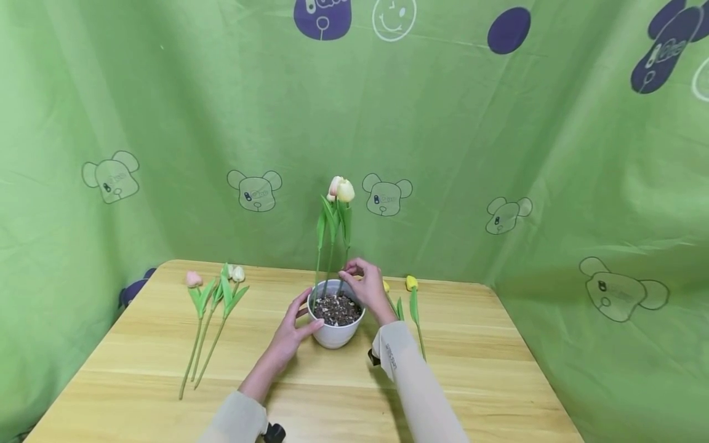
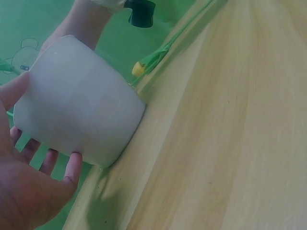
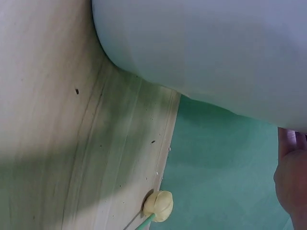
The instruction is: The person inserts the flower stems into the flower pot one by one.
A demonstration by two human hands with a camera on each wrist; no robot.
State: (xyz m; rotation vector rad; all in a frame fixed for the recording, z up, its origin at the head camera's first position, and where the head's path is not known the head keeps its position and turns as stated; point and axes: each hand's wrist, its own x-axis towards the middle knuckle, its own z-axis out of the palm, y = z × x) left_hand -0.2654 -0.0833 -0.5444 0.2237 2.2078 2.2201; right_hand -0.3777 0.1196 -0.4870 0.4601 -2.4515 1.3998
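A white flower pot (image 1: 332, 337) filled with dark, speckled soil (image 1: 339, 312) stands on the table. My left hand (image 1: 287, 337) holds it from the left, thumb at the near rim and fingers spread around the side; the left wrist view shows those fingers against the pot (image 2: 79, 103). At the back right of the rim, my right hand (image 1: 365, 288) pinches the stem of a pale cream tulip (image 1: 346, 191). Other tulip stems rise from the soil beside it, with a pinkish bloom (image 1: 335, 186) among them. In the right wrist view, only part of the right hand (image 3: 292, 187) shows.
Loose tulips lie left of the pot, one with a pink bloom (image 1: 194, 279) and others with white blooms (image 1: 238, 273). Yellow tulips (image 1: 412, 283) lie on the right, partly behind the right arm. A green curtain (image 1: 443, 123) hangs behind the wooden table (image 1: 487, 357).
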